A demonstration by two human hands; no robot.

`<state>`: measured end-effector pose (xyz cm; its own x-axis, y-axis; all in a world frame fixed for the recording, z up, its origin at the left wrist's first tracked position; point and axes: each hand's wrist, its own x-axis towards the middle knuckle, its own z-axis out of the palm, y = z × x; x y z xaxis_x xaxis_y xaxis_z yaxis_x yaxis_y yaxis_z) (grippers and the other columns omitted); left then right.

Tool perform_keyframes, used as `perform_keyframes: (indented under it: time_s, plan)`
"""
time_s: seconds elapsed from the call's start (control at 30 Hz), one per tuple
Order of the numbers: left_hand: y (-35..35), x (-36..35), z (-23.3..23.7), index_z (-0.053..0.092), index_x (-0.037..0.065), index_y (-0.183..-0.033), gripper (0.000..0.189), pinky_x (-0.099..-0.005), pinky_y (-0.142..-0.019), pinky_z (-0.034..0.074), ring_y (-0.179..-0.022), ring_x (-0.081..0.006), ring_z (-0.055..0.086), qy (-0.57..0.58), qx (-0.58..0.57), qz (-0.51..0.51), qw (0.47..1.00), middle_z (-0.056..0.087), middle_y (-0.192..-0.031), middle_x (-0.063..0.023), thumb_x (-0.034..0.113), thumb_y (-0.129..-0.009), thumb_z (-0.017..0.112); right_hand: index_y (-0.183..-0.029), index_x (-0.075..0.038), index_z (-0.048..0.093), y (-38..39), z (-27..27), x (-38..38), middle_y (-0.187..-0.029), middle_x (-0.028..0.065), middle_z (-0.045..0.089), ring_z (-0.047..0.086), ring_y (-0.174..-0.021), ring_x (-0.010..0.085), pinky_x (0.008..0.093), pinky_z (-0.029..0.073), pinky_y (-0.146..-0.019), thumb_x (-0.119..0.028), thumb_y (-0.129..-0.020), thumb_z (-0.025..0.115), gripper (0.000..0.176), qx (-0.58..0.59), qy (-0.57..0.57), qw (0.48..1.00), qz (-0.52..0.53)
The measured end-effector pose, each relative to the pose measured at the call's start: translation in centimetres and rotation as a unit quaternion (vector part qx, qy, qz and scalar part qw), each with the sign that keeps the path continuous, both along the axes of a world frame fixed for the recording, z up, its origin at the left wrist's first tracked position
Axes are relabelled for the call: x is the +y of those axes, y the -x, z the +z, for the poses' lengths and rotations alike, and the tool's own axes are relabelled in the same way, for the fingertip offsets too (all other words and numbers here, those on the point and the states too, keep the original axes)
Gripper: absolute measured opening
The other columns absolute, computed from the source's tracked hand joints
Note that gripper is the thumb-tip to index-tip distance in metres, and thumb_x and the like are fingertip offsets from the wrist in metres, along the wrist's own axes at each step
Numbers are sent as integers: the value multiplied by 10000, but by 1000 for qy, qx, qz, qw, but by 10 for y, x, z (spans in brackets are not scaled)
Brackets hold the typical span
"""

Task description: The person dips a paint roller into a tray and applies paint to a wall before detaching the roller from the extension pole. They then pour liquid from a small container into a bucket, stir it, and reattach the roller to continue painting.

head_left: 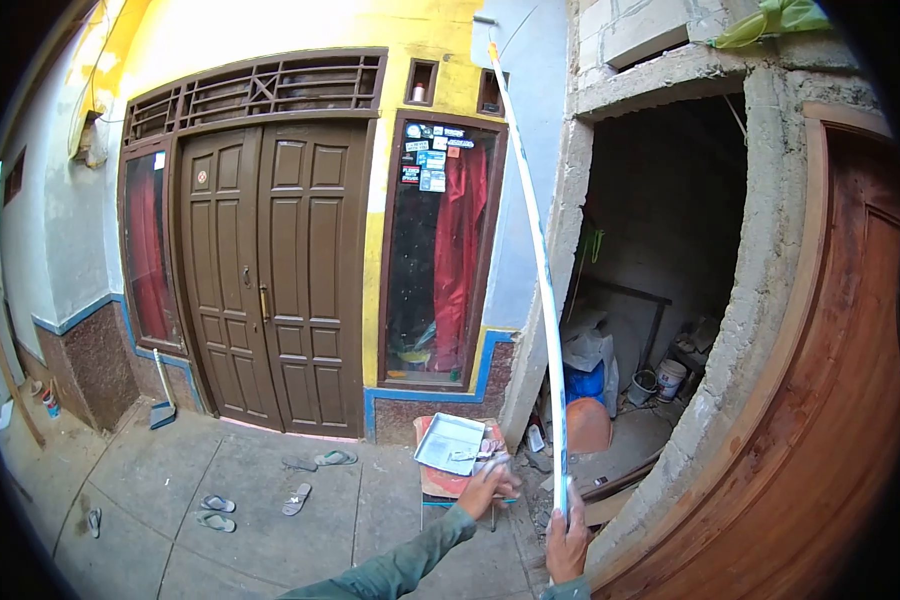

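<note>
A long white pole (545, 270) rises from the bottom right to the upper wall, with a paint roller (484, 20) at its top against the light blue-grey wall. My right hand (567, 543) is wrapped round the pole's lower part. My left hand (485, 487) reaches over a small red-topped stool (440, 482), beside the paint tray (451, 446). Its fingers are blurred, and a whitish, stained cloth-like item (492, 450) lies close to them. Whether the left hand grips anything cannot be made out.
Brown double doors (310, 270) and a window with red curtains (460, 220) face me. Sandals (296, 499) and a blue dustpan (162, 414) are on the concrete floor. At right, a rough doorway shows buckets (670, 380); a wooden door (820, 400) stands nearer.
</note>
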<state>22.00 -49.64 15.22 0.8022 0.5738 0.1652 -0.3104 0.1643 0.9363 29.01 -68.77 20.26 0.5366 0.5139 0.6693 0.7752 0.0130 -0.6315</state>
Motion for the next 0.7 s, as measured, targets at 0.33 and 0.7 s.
perform_keyframes:
  time_s: [0.33,0.7]
  plan:
    - [113,16,-168,387,75,-1294,563,-355,-593,535,-809,-278,659,171,225,110,953,600,-1054,-161,489,-912,384,-1316,-8,394,19,-19,-13,-1181,234,537,572,-996,347,387,435,-849,-163,-904,424,441,84,32,996,12]
    - [144,1,-225,416,66,-1262,484,-390,-582,547,-774,-327,661,248,246,135,927,602,-1013,-163,423,-938,371,-1357,-73,344,6,106,65,-1172,276,524,543,-1008,438,426,433,-842,-118,-906,407,458,2,-2,999,49]
